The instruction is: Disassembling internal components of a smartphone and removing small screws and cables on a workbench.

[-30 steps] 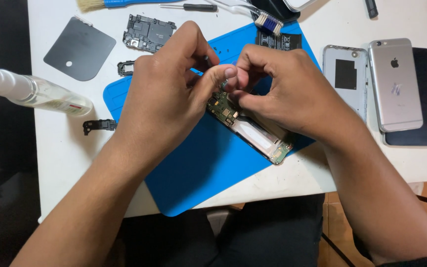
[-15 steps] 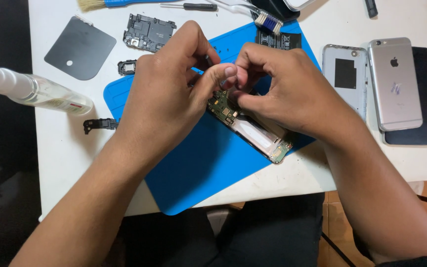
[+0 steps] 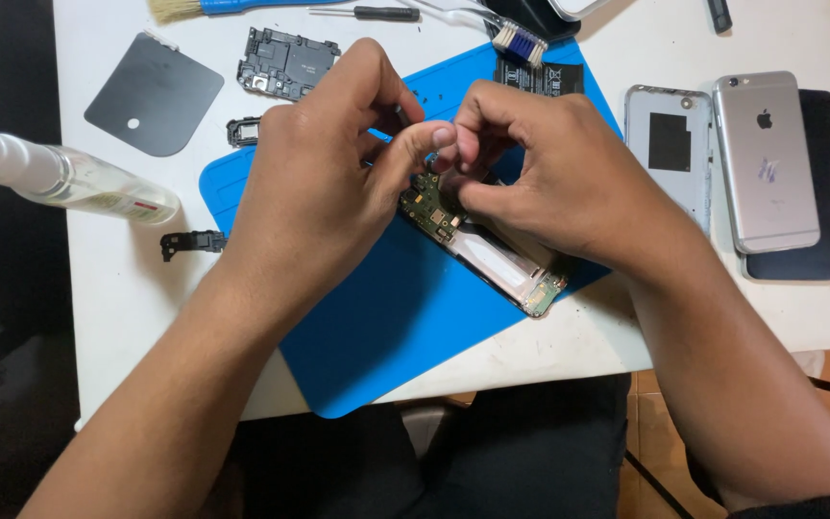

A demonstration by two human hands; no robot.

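The left hand [image 3: 324,183] and right hand [image 3: 540,178] meet fingertip to fingertip, both pinched over the top end of the opened phone [image 3: 487,252] lying on the blue mat [image 3: 377,327] (what they pinch is hidden). Best to keep the frame flat and work gently; loose black brackets [image 3: 192,242] lie on the worktop [image 3: 127,279] beside it

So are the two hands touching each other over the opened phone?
Touching: the head view shows the left hand thumb tip pressed against the right hand fingers above the opened phone.
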